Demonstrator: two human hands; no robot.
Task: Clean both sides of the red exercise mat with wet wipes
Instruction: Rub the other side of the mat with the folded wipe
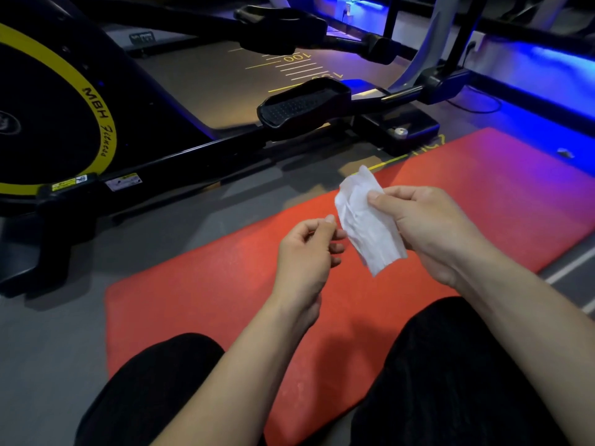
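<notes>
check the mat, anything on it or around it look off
One thing: a small pale scrap lies on the red mat near its far right corner. It looks like litter; too small to identify. The mat lies flat, with no visible damage.

Black-and-yellow elliptical trainer [64,123] on grey gym floor [48,333]; black pedal [299,107]; blue strip lighting [553,62] behind.

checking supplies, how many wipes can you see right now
1. The white wipe is held up above the red mat, gripped by the right hand. No pack shows; more could be out of view.
</notes>
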